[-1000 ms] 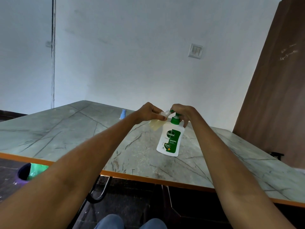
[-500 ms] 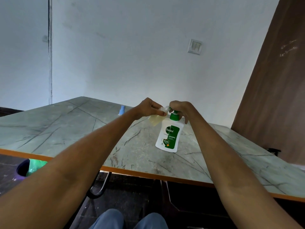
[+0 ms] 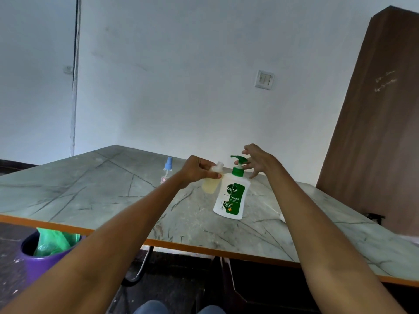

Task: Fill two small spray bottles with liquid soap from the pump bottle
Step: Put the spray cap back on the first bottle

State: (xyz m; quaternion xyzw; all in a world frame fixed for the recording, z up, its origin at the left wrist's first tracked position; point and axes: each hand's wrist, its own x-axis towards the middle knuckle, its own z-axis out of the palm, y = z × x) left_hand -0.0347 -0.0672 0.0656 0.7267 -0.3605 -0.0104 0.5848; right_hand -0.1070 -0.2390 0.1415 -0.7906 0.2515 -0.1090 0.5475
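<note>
Head view: right hand (image 3: pixel 257 160) has lifted off the pump (image 3: pixel 238 160), fingers now spread and holding nothing, hovering just behind it. Left hand (image 3: pixel 196 169) still pinches the uncapped small bottle (image 3: pixel 212 180), yellowish liquid inside, neck beside the spout, maybe touching. Pump bottle (image 3: pixel 231 197) upright mid-table (image 3: pixel 90 196), well back from the orange front edge. Second spray bottle (image 3: pixel 167 170) stands farther back left. Open tabletop left; bin (image 3: pixel 45 252) below.

left hand (image 3: pixel 196 169) grips small bottle (image 3: pixel 212 180) | right hand (image 3: pixel 257 160) spread, possibly touching pump bottle (image 3: pixel 231 196)
</note>
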